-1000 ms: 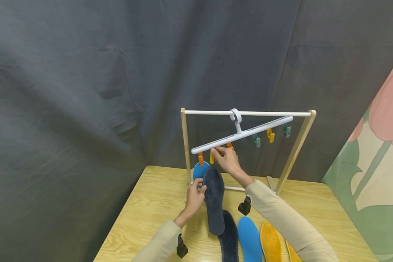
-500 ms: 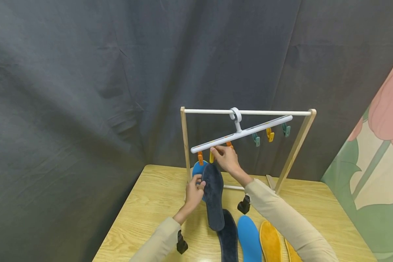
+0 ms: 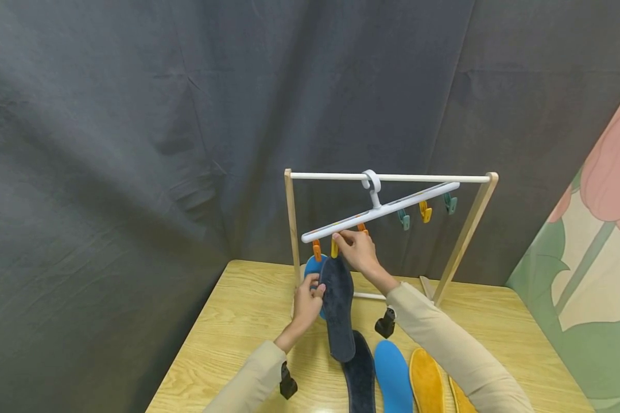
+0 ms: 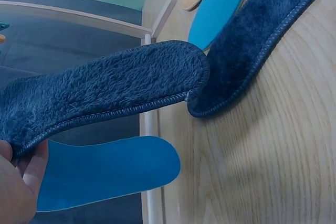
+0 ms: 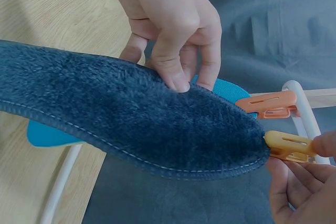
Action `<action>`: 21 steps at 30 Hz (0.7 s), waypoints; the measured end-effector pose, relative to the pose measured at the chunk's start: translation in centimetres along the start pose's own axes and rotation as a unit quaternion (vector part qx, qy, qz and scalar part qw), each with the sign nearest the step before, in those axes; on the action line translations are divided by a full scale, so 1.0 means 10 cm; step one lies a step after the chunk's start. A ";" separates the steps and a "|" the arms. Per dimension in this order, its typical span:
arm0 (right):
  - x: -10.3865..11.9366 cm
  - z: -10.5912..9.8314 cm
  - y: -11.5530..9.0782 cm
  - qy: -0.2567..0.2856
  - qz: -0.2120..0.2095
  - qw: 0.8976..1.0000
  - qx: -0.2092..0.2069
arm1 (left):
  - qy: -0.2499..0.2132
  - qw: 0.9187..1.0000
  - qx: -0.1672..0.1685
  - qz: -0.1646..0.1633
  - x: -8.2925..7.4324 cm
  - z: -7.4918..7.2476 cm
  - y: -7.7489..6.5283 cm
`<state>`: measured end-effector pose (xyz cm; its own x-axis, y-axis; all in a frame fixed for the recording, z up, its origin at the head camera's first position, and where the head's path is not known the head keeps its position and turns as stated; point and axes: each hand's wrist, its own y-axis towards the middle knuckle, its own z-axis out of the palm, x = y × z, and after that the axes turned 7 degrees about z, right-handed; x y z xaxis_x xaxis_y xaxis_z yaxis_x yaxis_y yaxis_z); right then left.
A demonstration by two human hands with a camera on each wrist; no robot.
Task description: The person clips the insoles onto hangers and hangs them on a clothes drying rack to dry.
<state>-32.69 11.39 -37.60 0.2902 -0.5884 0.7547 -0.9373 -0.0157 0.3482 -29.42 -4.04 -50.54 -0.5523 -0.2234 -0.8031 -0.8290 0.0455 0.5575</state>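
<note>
My left hand (image 3: 306,303) pinches a dark navy, fuzzy insole (image 3: 337,307) by its edge, thumb on the pile side in the right wrist view. The insole slants, its upper tip right at the mouth of a yellow clothespin (image 5: 287,143). My right hand (image 3: 359,250) pinches that clothespin's top end between thumb and fingers. The clothespin hangs under a tilted white hanger (image 3: 382,213). Beside it, an orange clothespin (image 5: 268,102) grips a blue insole (image 4: 110,171), partly hidden behind the navy one.
The hanger hooks over a rack with a white bar (image 3: 434,178) and wooden legs (image 3: 467,235). More clothespins, such as a green one (image 3: 450,203), hang at its right. On the table lie another navy insole (image 3: 360,373), a blue insole (image 3: 392,373) and yellow insoles (image 3: 427,378).
My left hand has lifted the navy insole slightly, bringing its tip up to the yellow clothespin. My right hand has stayed at the clothespin.
</note>
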 end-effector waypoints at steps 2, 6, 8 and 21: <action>0.00 0.00 0.00 -0.001 0.003 1.000 0.000 | -0.001 1.000 -0.005 0.005 0.00 0.01 0.01; -0.01 0.00 0.00 -0.002 0.007 1.000 0.000 | -0.002 1.000 -0.013 0.014 -0.01 0.01 0.04; -0.01 0.01 -0.01 -0.002 0.008 1.000 0.000 | -0.003 1.000 -0.015 0.017 -0.02 0.01 0.04; -0.03 0.04 -0.02 -0.009 0.004 1.000 -0.013 | -0.005 1.000 -0.025 0.005 -0.04 0.02 0.08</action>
<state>-32.66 11.24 -38.08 0.2790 -0.6025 0.7477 -0.9341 0.0104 0.3569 -29.89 -3.70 -49.87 -0.5618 -0.2136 -0.7992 -0.8181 -0.0001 0.5751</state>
